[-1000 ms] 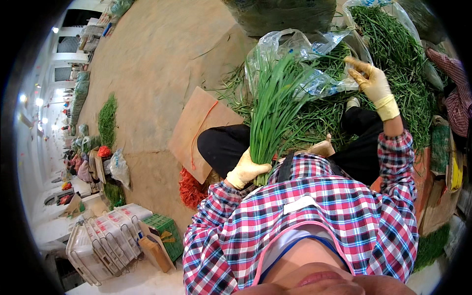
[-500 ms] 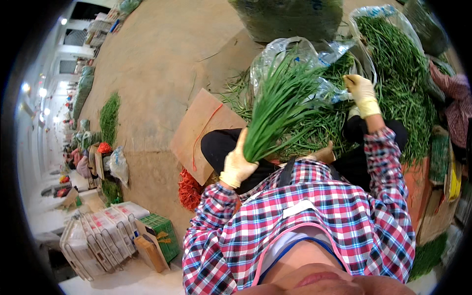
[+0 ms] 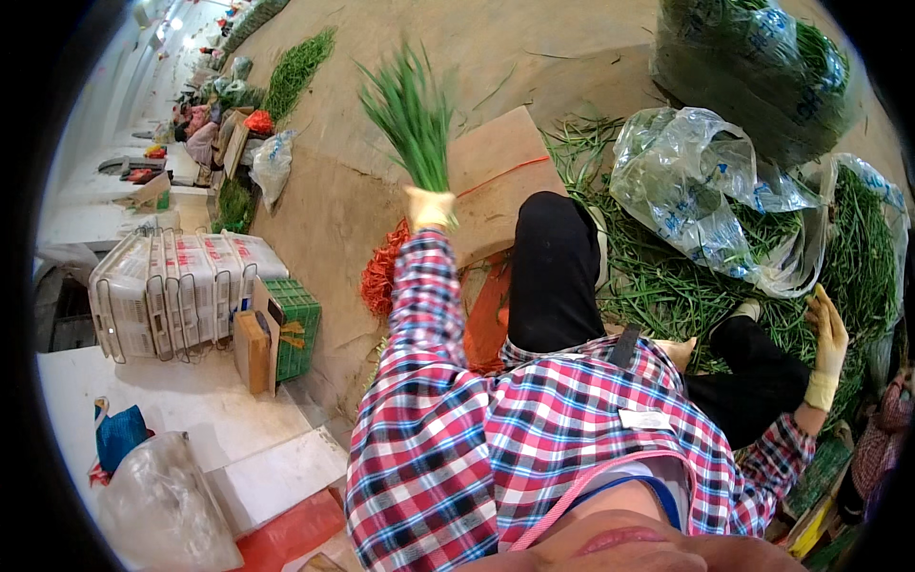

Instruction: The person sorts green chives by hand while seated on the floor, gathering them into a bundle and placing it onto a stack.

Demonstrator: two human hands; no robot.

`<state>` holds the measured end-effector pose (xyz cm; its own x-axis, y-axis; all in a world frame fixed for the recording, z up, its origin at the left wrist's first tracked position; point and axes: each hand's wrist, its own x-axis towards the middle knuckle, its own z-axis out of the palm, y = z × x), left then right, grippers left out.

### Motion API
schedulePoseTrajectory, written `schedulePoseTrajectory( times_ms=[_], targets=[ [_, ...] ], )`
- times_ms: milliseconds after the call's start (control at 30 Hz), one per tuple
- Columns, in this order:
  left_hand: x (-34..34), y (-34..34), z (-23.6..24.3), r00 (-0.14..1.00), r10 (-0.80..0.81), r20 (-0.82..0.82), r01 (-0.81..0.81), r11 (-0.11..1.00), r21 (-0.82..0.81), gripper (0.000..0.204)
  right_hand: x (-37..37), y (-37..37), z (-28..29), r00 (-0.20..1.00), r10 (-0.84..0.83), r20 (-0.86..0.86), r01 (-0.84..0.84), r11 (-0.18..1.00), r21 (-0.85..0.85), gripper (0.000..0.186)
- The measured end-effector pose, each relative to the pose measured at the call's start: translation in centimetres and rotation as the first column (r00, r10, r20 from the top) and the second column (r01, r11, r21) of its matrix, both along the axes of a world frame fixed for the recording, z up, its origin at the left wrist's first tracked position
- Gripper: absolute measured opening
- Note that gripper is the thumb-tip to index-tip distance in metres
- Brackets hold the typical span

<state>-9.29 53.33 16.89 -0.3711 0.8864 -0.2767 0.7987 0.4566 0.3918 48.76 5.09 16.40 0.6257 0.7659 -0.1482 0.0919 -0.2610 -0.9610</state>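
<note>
My gloved left hand [image 3: 430,207] is closed around an upright bunch of long green leafy stalks [image 3: 405,119], held out beside a square tan board [image 3: 491,167] with a red cord across it; hand and leaves are slightly blurred. A tangle of red strings [image 3: 383,267] lies below it. My gloved right hand [image 3: 825,338] is open, fingers raised, with nothing visible in them, at the edge of a pile of loose greens [image 3: 648,300]. Crumpled clear plastic bags [image 3: 677,210] lie on that pile, above my dark-trousered legs.
A large bagged bundle of greens [image 3: 739,76] stands at top right. A patterned sleeve of another person [image 3: 882,429] shows at right. Stacked white crates [image 3: 176,291], a green crate [image 3: 297,329] and a white platform [image 3: 172,381] are at left. More greens [image 3: 295,71] lie farther along the floor.
My left hand has swung up and leftward with the bunch, away from the bags. My right hand has dropped and moved rightward, fingers extended. The view has turned, shifting the surroundings.
</note>
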Motion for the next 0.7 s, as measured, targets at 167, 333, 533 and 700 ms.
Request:
schedulePoseTrajectory(
  times_ms=[167,333,533,700],
  targets=[
    [0.0,-4.2,-9.5,0.982,0.140,-0.126,-0.171,0.943,-0.287,0.079,1.2,-5.2,1.4,0.994,-0.111,0.023,0.112,0.993,-0.037,0.036],
    [-3.0,-1.1,-7.9,0.166,-0.959,-0.229,0.199,0.260,-0.945,0.096,0.3,-3.8,2.3,0.980,-0.187,0.070,0.191,0.980,-0.049,0.032],
    [-3.5,-5.0,-3.9,0.844,-0.087,-0.529,-0.038,0.975,-0.220,0.151,-0.5,-3.0,-3.7,0.999,-0.048,0.009,0.048,0.992,-0.115,0.029],
    [3.1,-2.8,3.9,0.748,-0.625,-0.222,0.657,0.649,0.384,0.099,-1.0,-2.0,-6.2,0.989,0.027,0.144,0.008,0.971,-0.240,0.028]
  ],
)
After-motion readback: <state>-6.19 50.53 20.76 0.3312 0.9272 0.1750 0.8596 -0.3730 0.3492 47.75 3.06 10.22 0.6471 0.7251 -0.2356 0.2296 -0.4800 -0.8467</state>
